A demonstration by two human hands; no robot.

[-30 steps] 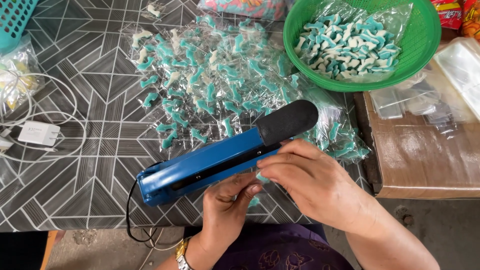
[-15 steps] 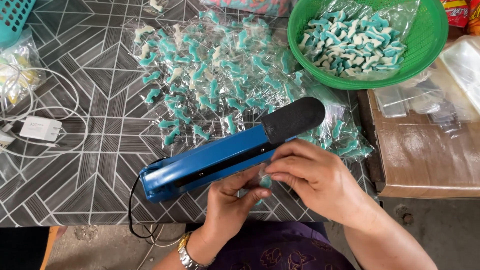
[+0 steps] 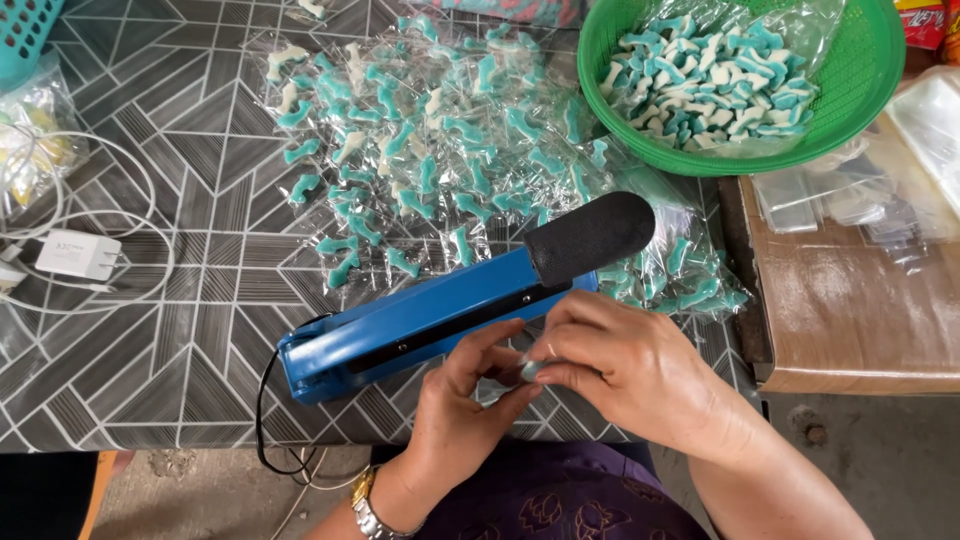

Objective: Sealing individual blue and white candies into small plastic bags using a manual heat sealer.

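Observation:
A blue heat sealer [image 3: 420,320] with a black foam handle [image 3: 590,236] lies slanted across the table's near edge. Just in front of it my left hand [image 3: 460,410] and my right hand [image 3: 640,375] meet, fingertips pinching a small clear bag with a teal and white candy [image 3: 528,368] between them. Behind the sealer spreads a heap of small clear bags of teal and white candies [image 3: 440,150]. A green plastic basket [image 3: 860,110] at the far right holds loose candies on clear film.
A white charger [image 3: 78,255] and its looped cable lie at the left, beside a bag of yellow items [image 3: 35,150]. Empty clear bags [image 3: 850,200] rest on a brown box [image 3: 860,320] at the right. A teal basket [image 3: 25,35] sits far left.
Both hands have shifted slightly right along the sealer's front, fingertips still together on the small bag. The sealer has stayed in place.

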